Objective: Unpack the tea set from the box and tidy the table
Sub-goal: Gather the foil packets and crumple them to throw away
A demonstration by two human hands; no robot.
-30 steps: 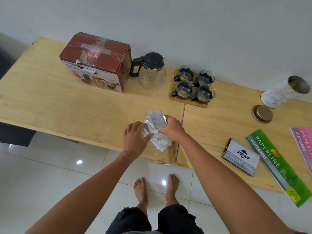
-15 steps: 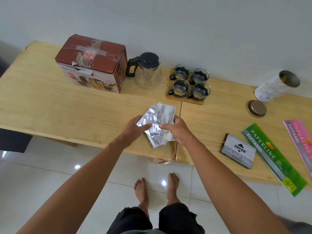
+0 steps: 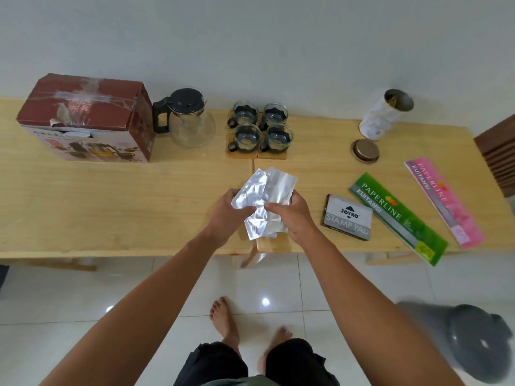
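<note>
Gripping a bunch of silver pouches at frame centre, the left hand and right hand close their fingers on it from either side, above the table. The box sits upper left, the teapot just beside it, four cups right of that.

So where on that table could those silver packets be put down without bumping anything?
The widest bare wood lies in front of the red box, left of both hands. A smaller patch sits between the four cups and the stamp pad. The right end, with the receipt books and tin, is crowded.
</note>
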